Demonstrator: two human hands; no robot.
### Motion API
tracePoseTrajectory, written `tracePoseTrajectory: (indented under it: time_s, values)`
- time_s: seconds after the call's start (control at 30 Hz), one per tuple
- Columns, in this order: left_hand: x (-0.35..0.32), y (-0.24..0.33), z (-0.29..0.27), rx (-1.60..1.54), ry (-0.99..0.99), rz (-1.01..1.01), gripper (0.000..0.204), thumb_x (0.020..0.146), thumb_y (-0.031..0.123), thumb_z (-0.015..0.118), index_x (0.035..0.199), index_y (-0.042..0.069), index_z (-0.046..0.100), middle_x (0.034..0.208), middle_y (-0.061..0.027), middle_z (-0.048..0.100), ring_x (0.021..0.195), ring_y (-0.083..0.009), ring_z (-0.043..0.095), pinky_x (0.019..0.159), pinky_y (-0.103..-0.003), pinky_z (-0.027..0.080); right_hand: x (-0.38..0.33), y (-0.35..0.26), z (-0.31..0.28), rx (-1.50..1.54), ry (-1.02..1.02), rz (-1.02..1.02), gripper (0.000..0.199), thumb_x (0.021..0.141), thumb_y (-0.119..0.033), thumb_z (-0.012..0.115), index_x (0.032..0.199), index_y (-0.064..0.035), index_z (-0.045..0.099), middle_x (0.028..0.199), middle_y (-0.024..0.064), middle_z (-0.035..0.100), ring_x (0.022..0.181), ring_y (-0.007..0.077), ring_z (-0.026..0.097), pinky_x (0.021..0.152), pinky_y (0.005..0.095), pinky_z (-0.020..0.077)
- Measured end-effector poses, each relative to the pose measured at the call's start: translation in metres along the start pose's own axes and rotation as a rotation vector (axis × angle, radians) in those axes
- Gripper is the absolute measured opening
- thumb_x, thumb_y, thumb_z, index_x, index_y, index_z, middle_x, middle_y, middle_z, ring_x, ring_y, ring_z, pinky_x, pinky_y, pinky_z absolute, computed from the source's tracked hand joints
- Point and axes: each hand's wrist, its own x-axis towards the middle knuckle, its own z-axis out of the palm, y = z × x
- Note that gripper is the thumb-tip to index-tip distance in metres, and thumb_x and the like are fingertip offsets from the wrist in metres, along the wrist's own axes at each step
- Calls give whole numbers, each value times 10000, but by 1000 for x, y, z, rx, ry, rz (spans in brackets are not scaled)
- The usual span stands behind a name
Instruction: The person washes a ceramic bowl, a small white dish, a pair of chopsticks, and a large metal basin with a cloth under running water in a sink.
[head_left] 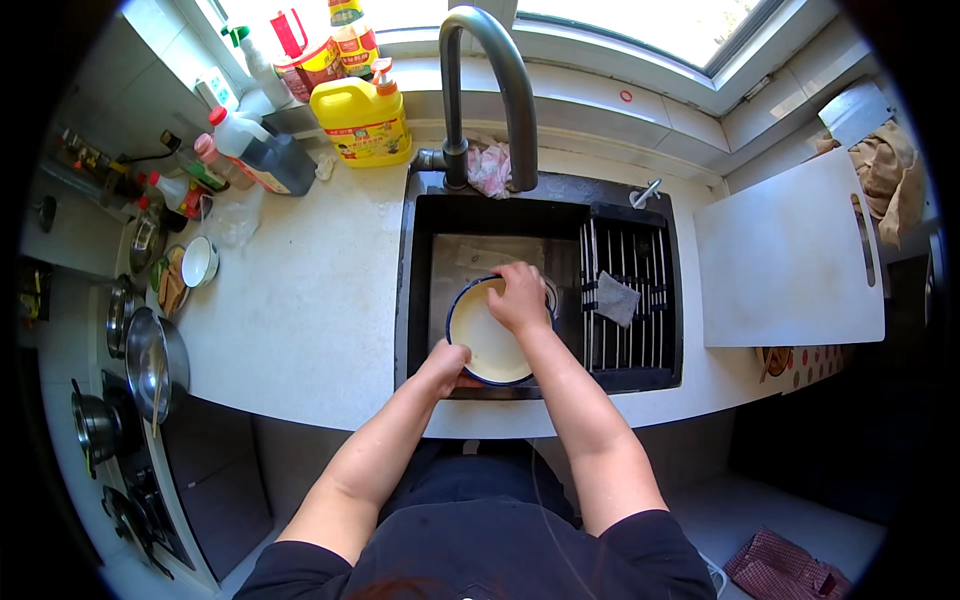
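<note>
A round cream bowl [488,345] with a dark blue rim is held over the dark sink [424,300], its inside facing up toward me. My left hand [448,366] grips the rim at the bowl's lower left, the thumb on top and the other fingers mostly hidden underneath. Over the upper right rim curls my right hand [522,298], with fingertips reaching inside the bowl. Whether any liquid lies in the bowl, I cannot tell. The curved grey faucet [487,40] rises behind the sink, and a pink-and-white cloth [490,170] lies by its base.
A metal drying rack [645,345] with a pale cloth [617,299] spans the sink's right side. Farther right stands a white cutting board [790,260]. On the left counter are a yellow jug [362,125], several bottles, a small white bowl [200,261] and a steel basin [170,355].
</note>
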Motion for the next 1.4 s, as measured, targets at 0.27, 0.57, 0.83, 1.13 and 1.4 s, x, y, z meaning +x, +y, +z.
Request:
tracePoseTrajectory:
  time_s: [0.27, 0.57, 0.83, 1.13, 1.4]
  values:
    - [5, 7, 4, -4, -19, -67, 396, 746, 8, 394, 1134, -20, 466, 961, -169, 595, 801, -299, 632, 649, -425, 552, -24, 11, 42, -296, -109, -106, 171, 718, -64, 531, 879, -55, 590, 897, 131, 597, 842, 327, 588, 704, 408, 488]
    - [10, 14, -3, 16, -23, -60, 391, 740, 12, 396, 1126, -19, 455, 935, -169, 592, 773, -293, 631, 614, -409, 552, 8, -4, 39, 796, 170, 241, 156, 730, -85, 678, 877, -34, 673, 719, 61, 658, 693, 146, 626, 651, 250, 489]
    - [10, 17, -2, 17, -49, -69, 393, 738, 1, 386, 1125, -14, 452, 963, -170, 588, 772, -287, 632, 609, -401, 553, 7, -5, 34, 328, 385, 51, 70, 751, -129, 637, 800, -89, 667, 754, 104, 641, 692, 259, 620, 622, 338, 486]
    - [19, 8, -9, -96, 81, 103, 431, 763, -8, 386, 1192, -38, 410, 1057, -194, 562, 853, -294, 632, 603, -396, 568, -14, 16, 19, -451, 163, -150, 121, 709, -107, 567, 809, -72, 626, 867, 96, 578, 891, 291, 544, 733, 395, 452]
    - [1, 13, -8, -6, 49, 68, 528, 809, 249, 555, 1249, 21, 374, 1105, -164, 551, 848, -298, 620, 660, -441, 547, 1, 42, 11, 447, 181, 298, 185, 721, -155, 619, 853, -29, 648, 761, 192, 632, 746, 344, 619, 689, 406, 476]
